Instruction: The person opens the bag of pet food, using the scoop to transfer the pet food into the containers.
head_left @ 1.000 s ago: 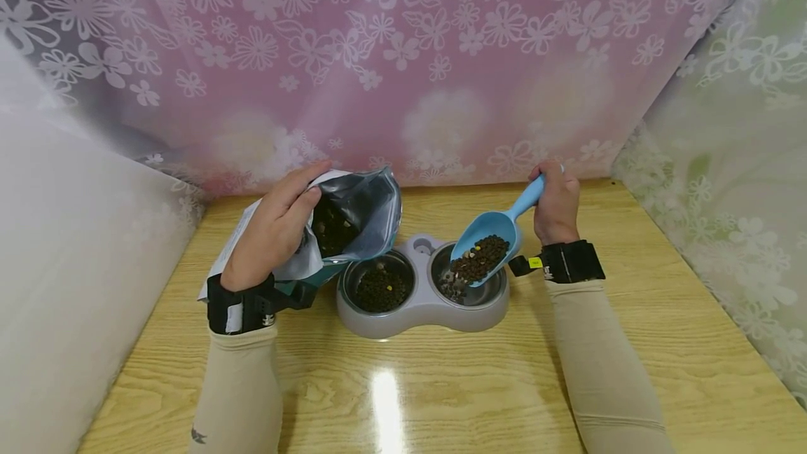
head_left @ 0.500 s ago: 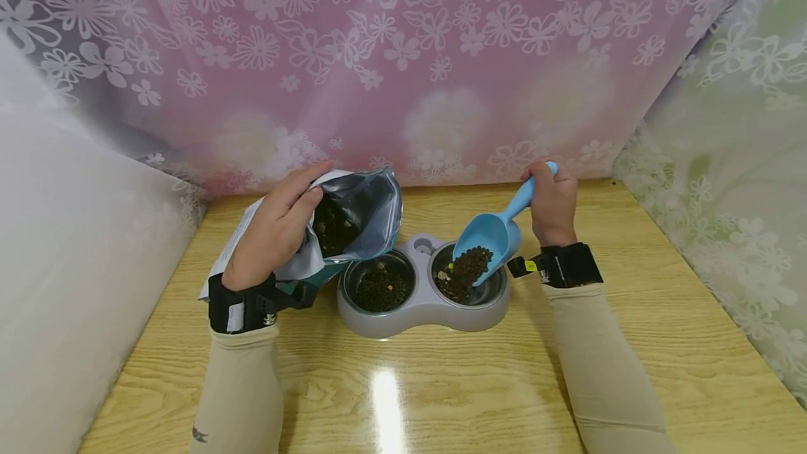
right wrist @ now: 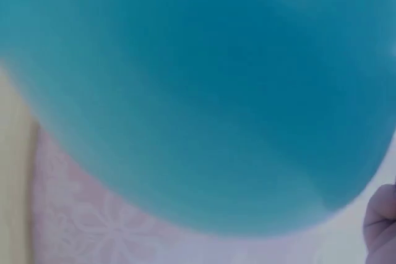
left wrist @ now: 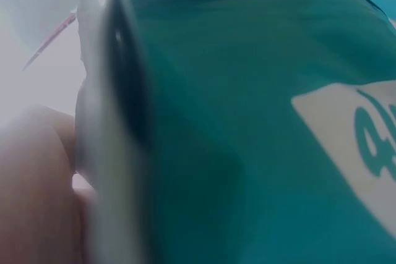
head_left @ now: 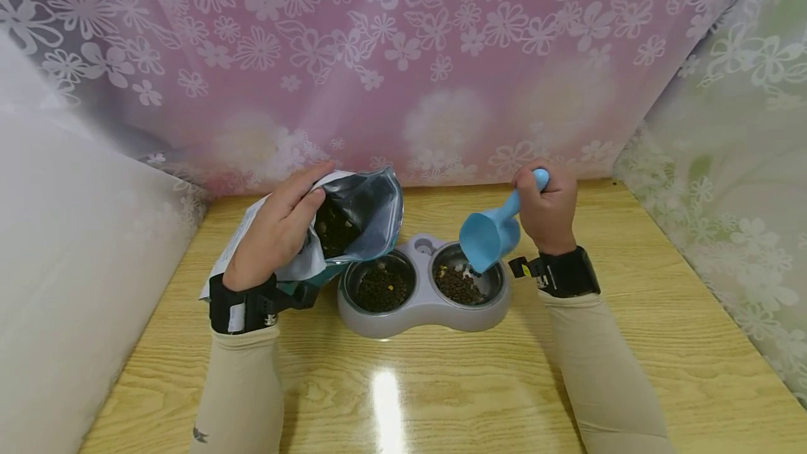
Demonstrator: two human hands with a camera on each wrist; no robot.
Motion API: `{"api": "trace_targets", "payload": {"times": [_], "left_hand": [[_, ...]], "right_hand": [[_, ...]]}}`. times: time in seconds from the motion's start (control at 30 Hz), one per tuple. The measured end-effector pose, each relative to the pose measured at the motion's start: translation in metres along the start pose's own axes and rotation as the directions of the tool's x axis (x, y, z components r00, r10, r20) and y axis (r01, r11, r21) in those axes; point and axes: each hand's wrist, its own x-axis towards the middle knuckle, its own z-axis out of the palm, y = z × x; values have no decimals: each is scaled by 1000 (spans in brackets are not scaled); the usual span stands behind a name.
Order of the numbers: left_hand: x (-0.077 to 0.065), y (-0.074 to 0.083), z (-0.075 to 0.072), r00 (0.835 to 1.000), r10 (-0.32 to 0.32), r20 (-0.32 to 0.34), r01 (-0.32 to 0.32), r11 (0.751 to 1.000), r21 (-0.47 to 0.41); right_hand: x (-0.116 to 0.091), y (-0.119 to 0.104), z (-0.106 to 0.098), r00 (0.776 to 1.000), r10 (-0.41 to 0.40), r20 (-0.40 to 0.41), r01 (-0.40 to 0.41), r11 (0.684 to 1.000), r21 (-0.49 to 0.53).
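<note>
My right hand (head_left: 548, 207) grips the handle of a light-blue scoop (head_left: 482, 238), which is tipped over the right bowl (head_left: 503, 286) with no kibble showing inside it. Brown kibble (head_left: 459, 287) lies in that steel bowl, and darker kibble (head_left: 380, 289) in the left bowl (head_left: 353, 273). Both are set in one grey double-bowl stand (head_left: 422, 314). On the left, my left hand (head_left: 280, 230) holds a teal-and-white foil food bag (head_left: 372, 212) at its mouth, leaning open toward the bowls with kibble inside. The bag's teal side (left wrist: 235, 122) fills the left wrist view; the scoop (right wrist: 216, 103) fills the right.
The stand rests on a wood-grain table (head_left: 454, 391). Behind it hangs a pink flowered curtain (head_left: 403, 90). A white wall covering (head_left: 76, 251) borders the left side, a pale green flowered one (head_left: 737, 181) the right.
My right hand has turned the scoop over, and its kibble has dropped into the right bowl. The scoop has risen slightly. My left hand and the bag have stayed put.
</note>
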Motion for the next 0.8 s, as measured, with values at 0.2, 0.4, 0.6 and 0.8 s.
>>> {"api": "trace_targets", "payload": {"times": [0.2, 0.4, 0.6, 0.8], "left_hand": [[0, 1, 0, 1000, -11, 0, 11, 1000, 6], [0, 1, 0, 1000, -17, 5, 17, 1000, 3], [-1, 2, 0, 1000, -19, 6, 19, 1000, 3], [0, 3, 0, 1000, -25, 6, 25, 1000, 8]], "right_hand": [[-1, -15, 6, 991, -130, -5, 130, 991, 2], [1, -22, 8, 991, -87, -106, 93, 994, 53], [3, -19, 6, 975, 55, -215, -29, 992, 123], [5, -19, 4, 945, 198, -261, -155, 972, 177]]}}
